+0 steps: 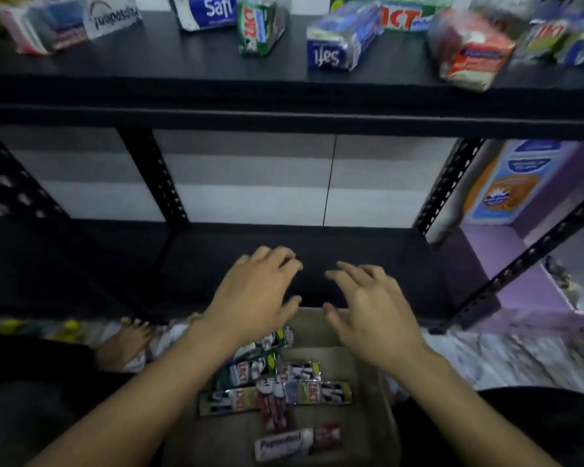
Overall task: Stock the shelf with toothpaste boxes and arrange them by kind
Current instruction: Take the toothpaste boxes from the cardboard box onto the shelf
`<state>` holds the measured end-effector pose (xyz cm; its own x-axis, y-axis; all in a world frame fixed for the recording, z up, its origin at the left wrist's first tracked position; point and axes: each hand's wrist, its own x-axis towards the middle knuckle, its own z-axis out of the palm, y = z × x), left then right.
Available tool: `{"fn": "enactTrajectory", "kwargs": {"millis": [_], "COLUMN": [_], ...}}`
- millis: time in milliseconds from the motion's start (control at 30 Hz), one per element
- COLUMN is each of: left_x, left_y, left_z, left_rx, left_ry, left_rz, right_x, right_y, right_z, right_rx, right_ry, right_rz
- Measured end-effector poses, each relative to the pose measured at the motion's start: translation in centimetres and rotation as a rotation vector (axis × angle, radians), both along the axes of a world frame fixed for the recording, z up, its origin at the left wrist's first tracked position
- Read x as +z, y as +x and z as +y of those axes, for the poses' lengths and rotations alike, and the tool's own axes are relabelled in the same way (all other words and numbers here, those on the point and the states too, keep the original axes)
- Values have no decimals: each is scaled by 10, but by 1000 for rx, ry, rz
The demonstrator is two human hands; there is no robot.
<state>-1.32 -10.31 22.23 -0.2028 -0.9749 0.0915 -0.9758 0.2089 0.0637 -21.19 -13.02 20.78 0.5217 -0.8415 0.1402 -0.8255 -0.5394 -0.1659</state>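
Both my hands hover above a cardboard box (390, 419) that stands on the floor in front of a black shelf rack. My left hand (255, 291) and my right hand (368, 306) have spread, relaxed fingers and hold nothing. Inside the box lie several toothpaste boxes: green ones (250, 367), a red one (275, 411) and a white Pepsodent one (295, 443). The lower shelf (368, 251) beyond my hands is bare. On the upper shelf (182, 65) stand blue Safi boxes (338, 45), a green box (258, 23) and a red and white box (474, 50), set loosely at angles.
Black perforated uprights (155, 176) (450, 183) frame the lower shelf. A purple box with an orange label (516, 183) stands to the right of the rack. A bare foot (125, 342) rests on the floor left of the cardboard box.
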Motion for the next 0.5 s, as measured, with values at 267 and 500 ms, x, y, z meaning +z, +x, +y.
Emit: {"fn": "enactTrajectory", "kwargs": {"millis": [267, 500], "left_x": [-164, -278], "left_y": [41, 37], "left_z": [35, 77], "left_rx": [127, 383], "left_ry": [445, 732], "left_rz": [24, 239], "right_x": [-139, -235], "right_y": [15, 9], "right_z": [4, 11], "right_rx": [55, -58], "right_ry": [413, 806], "right_rz": [255, 269]}}
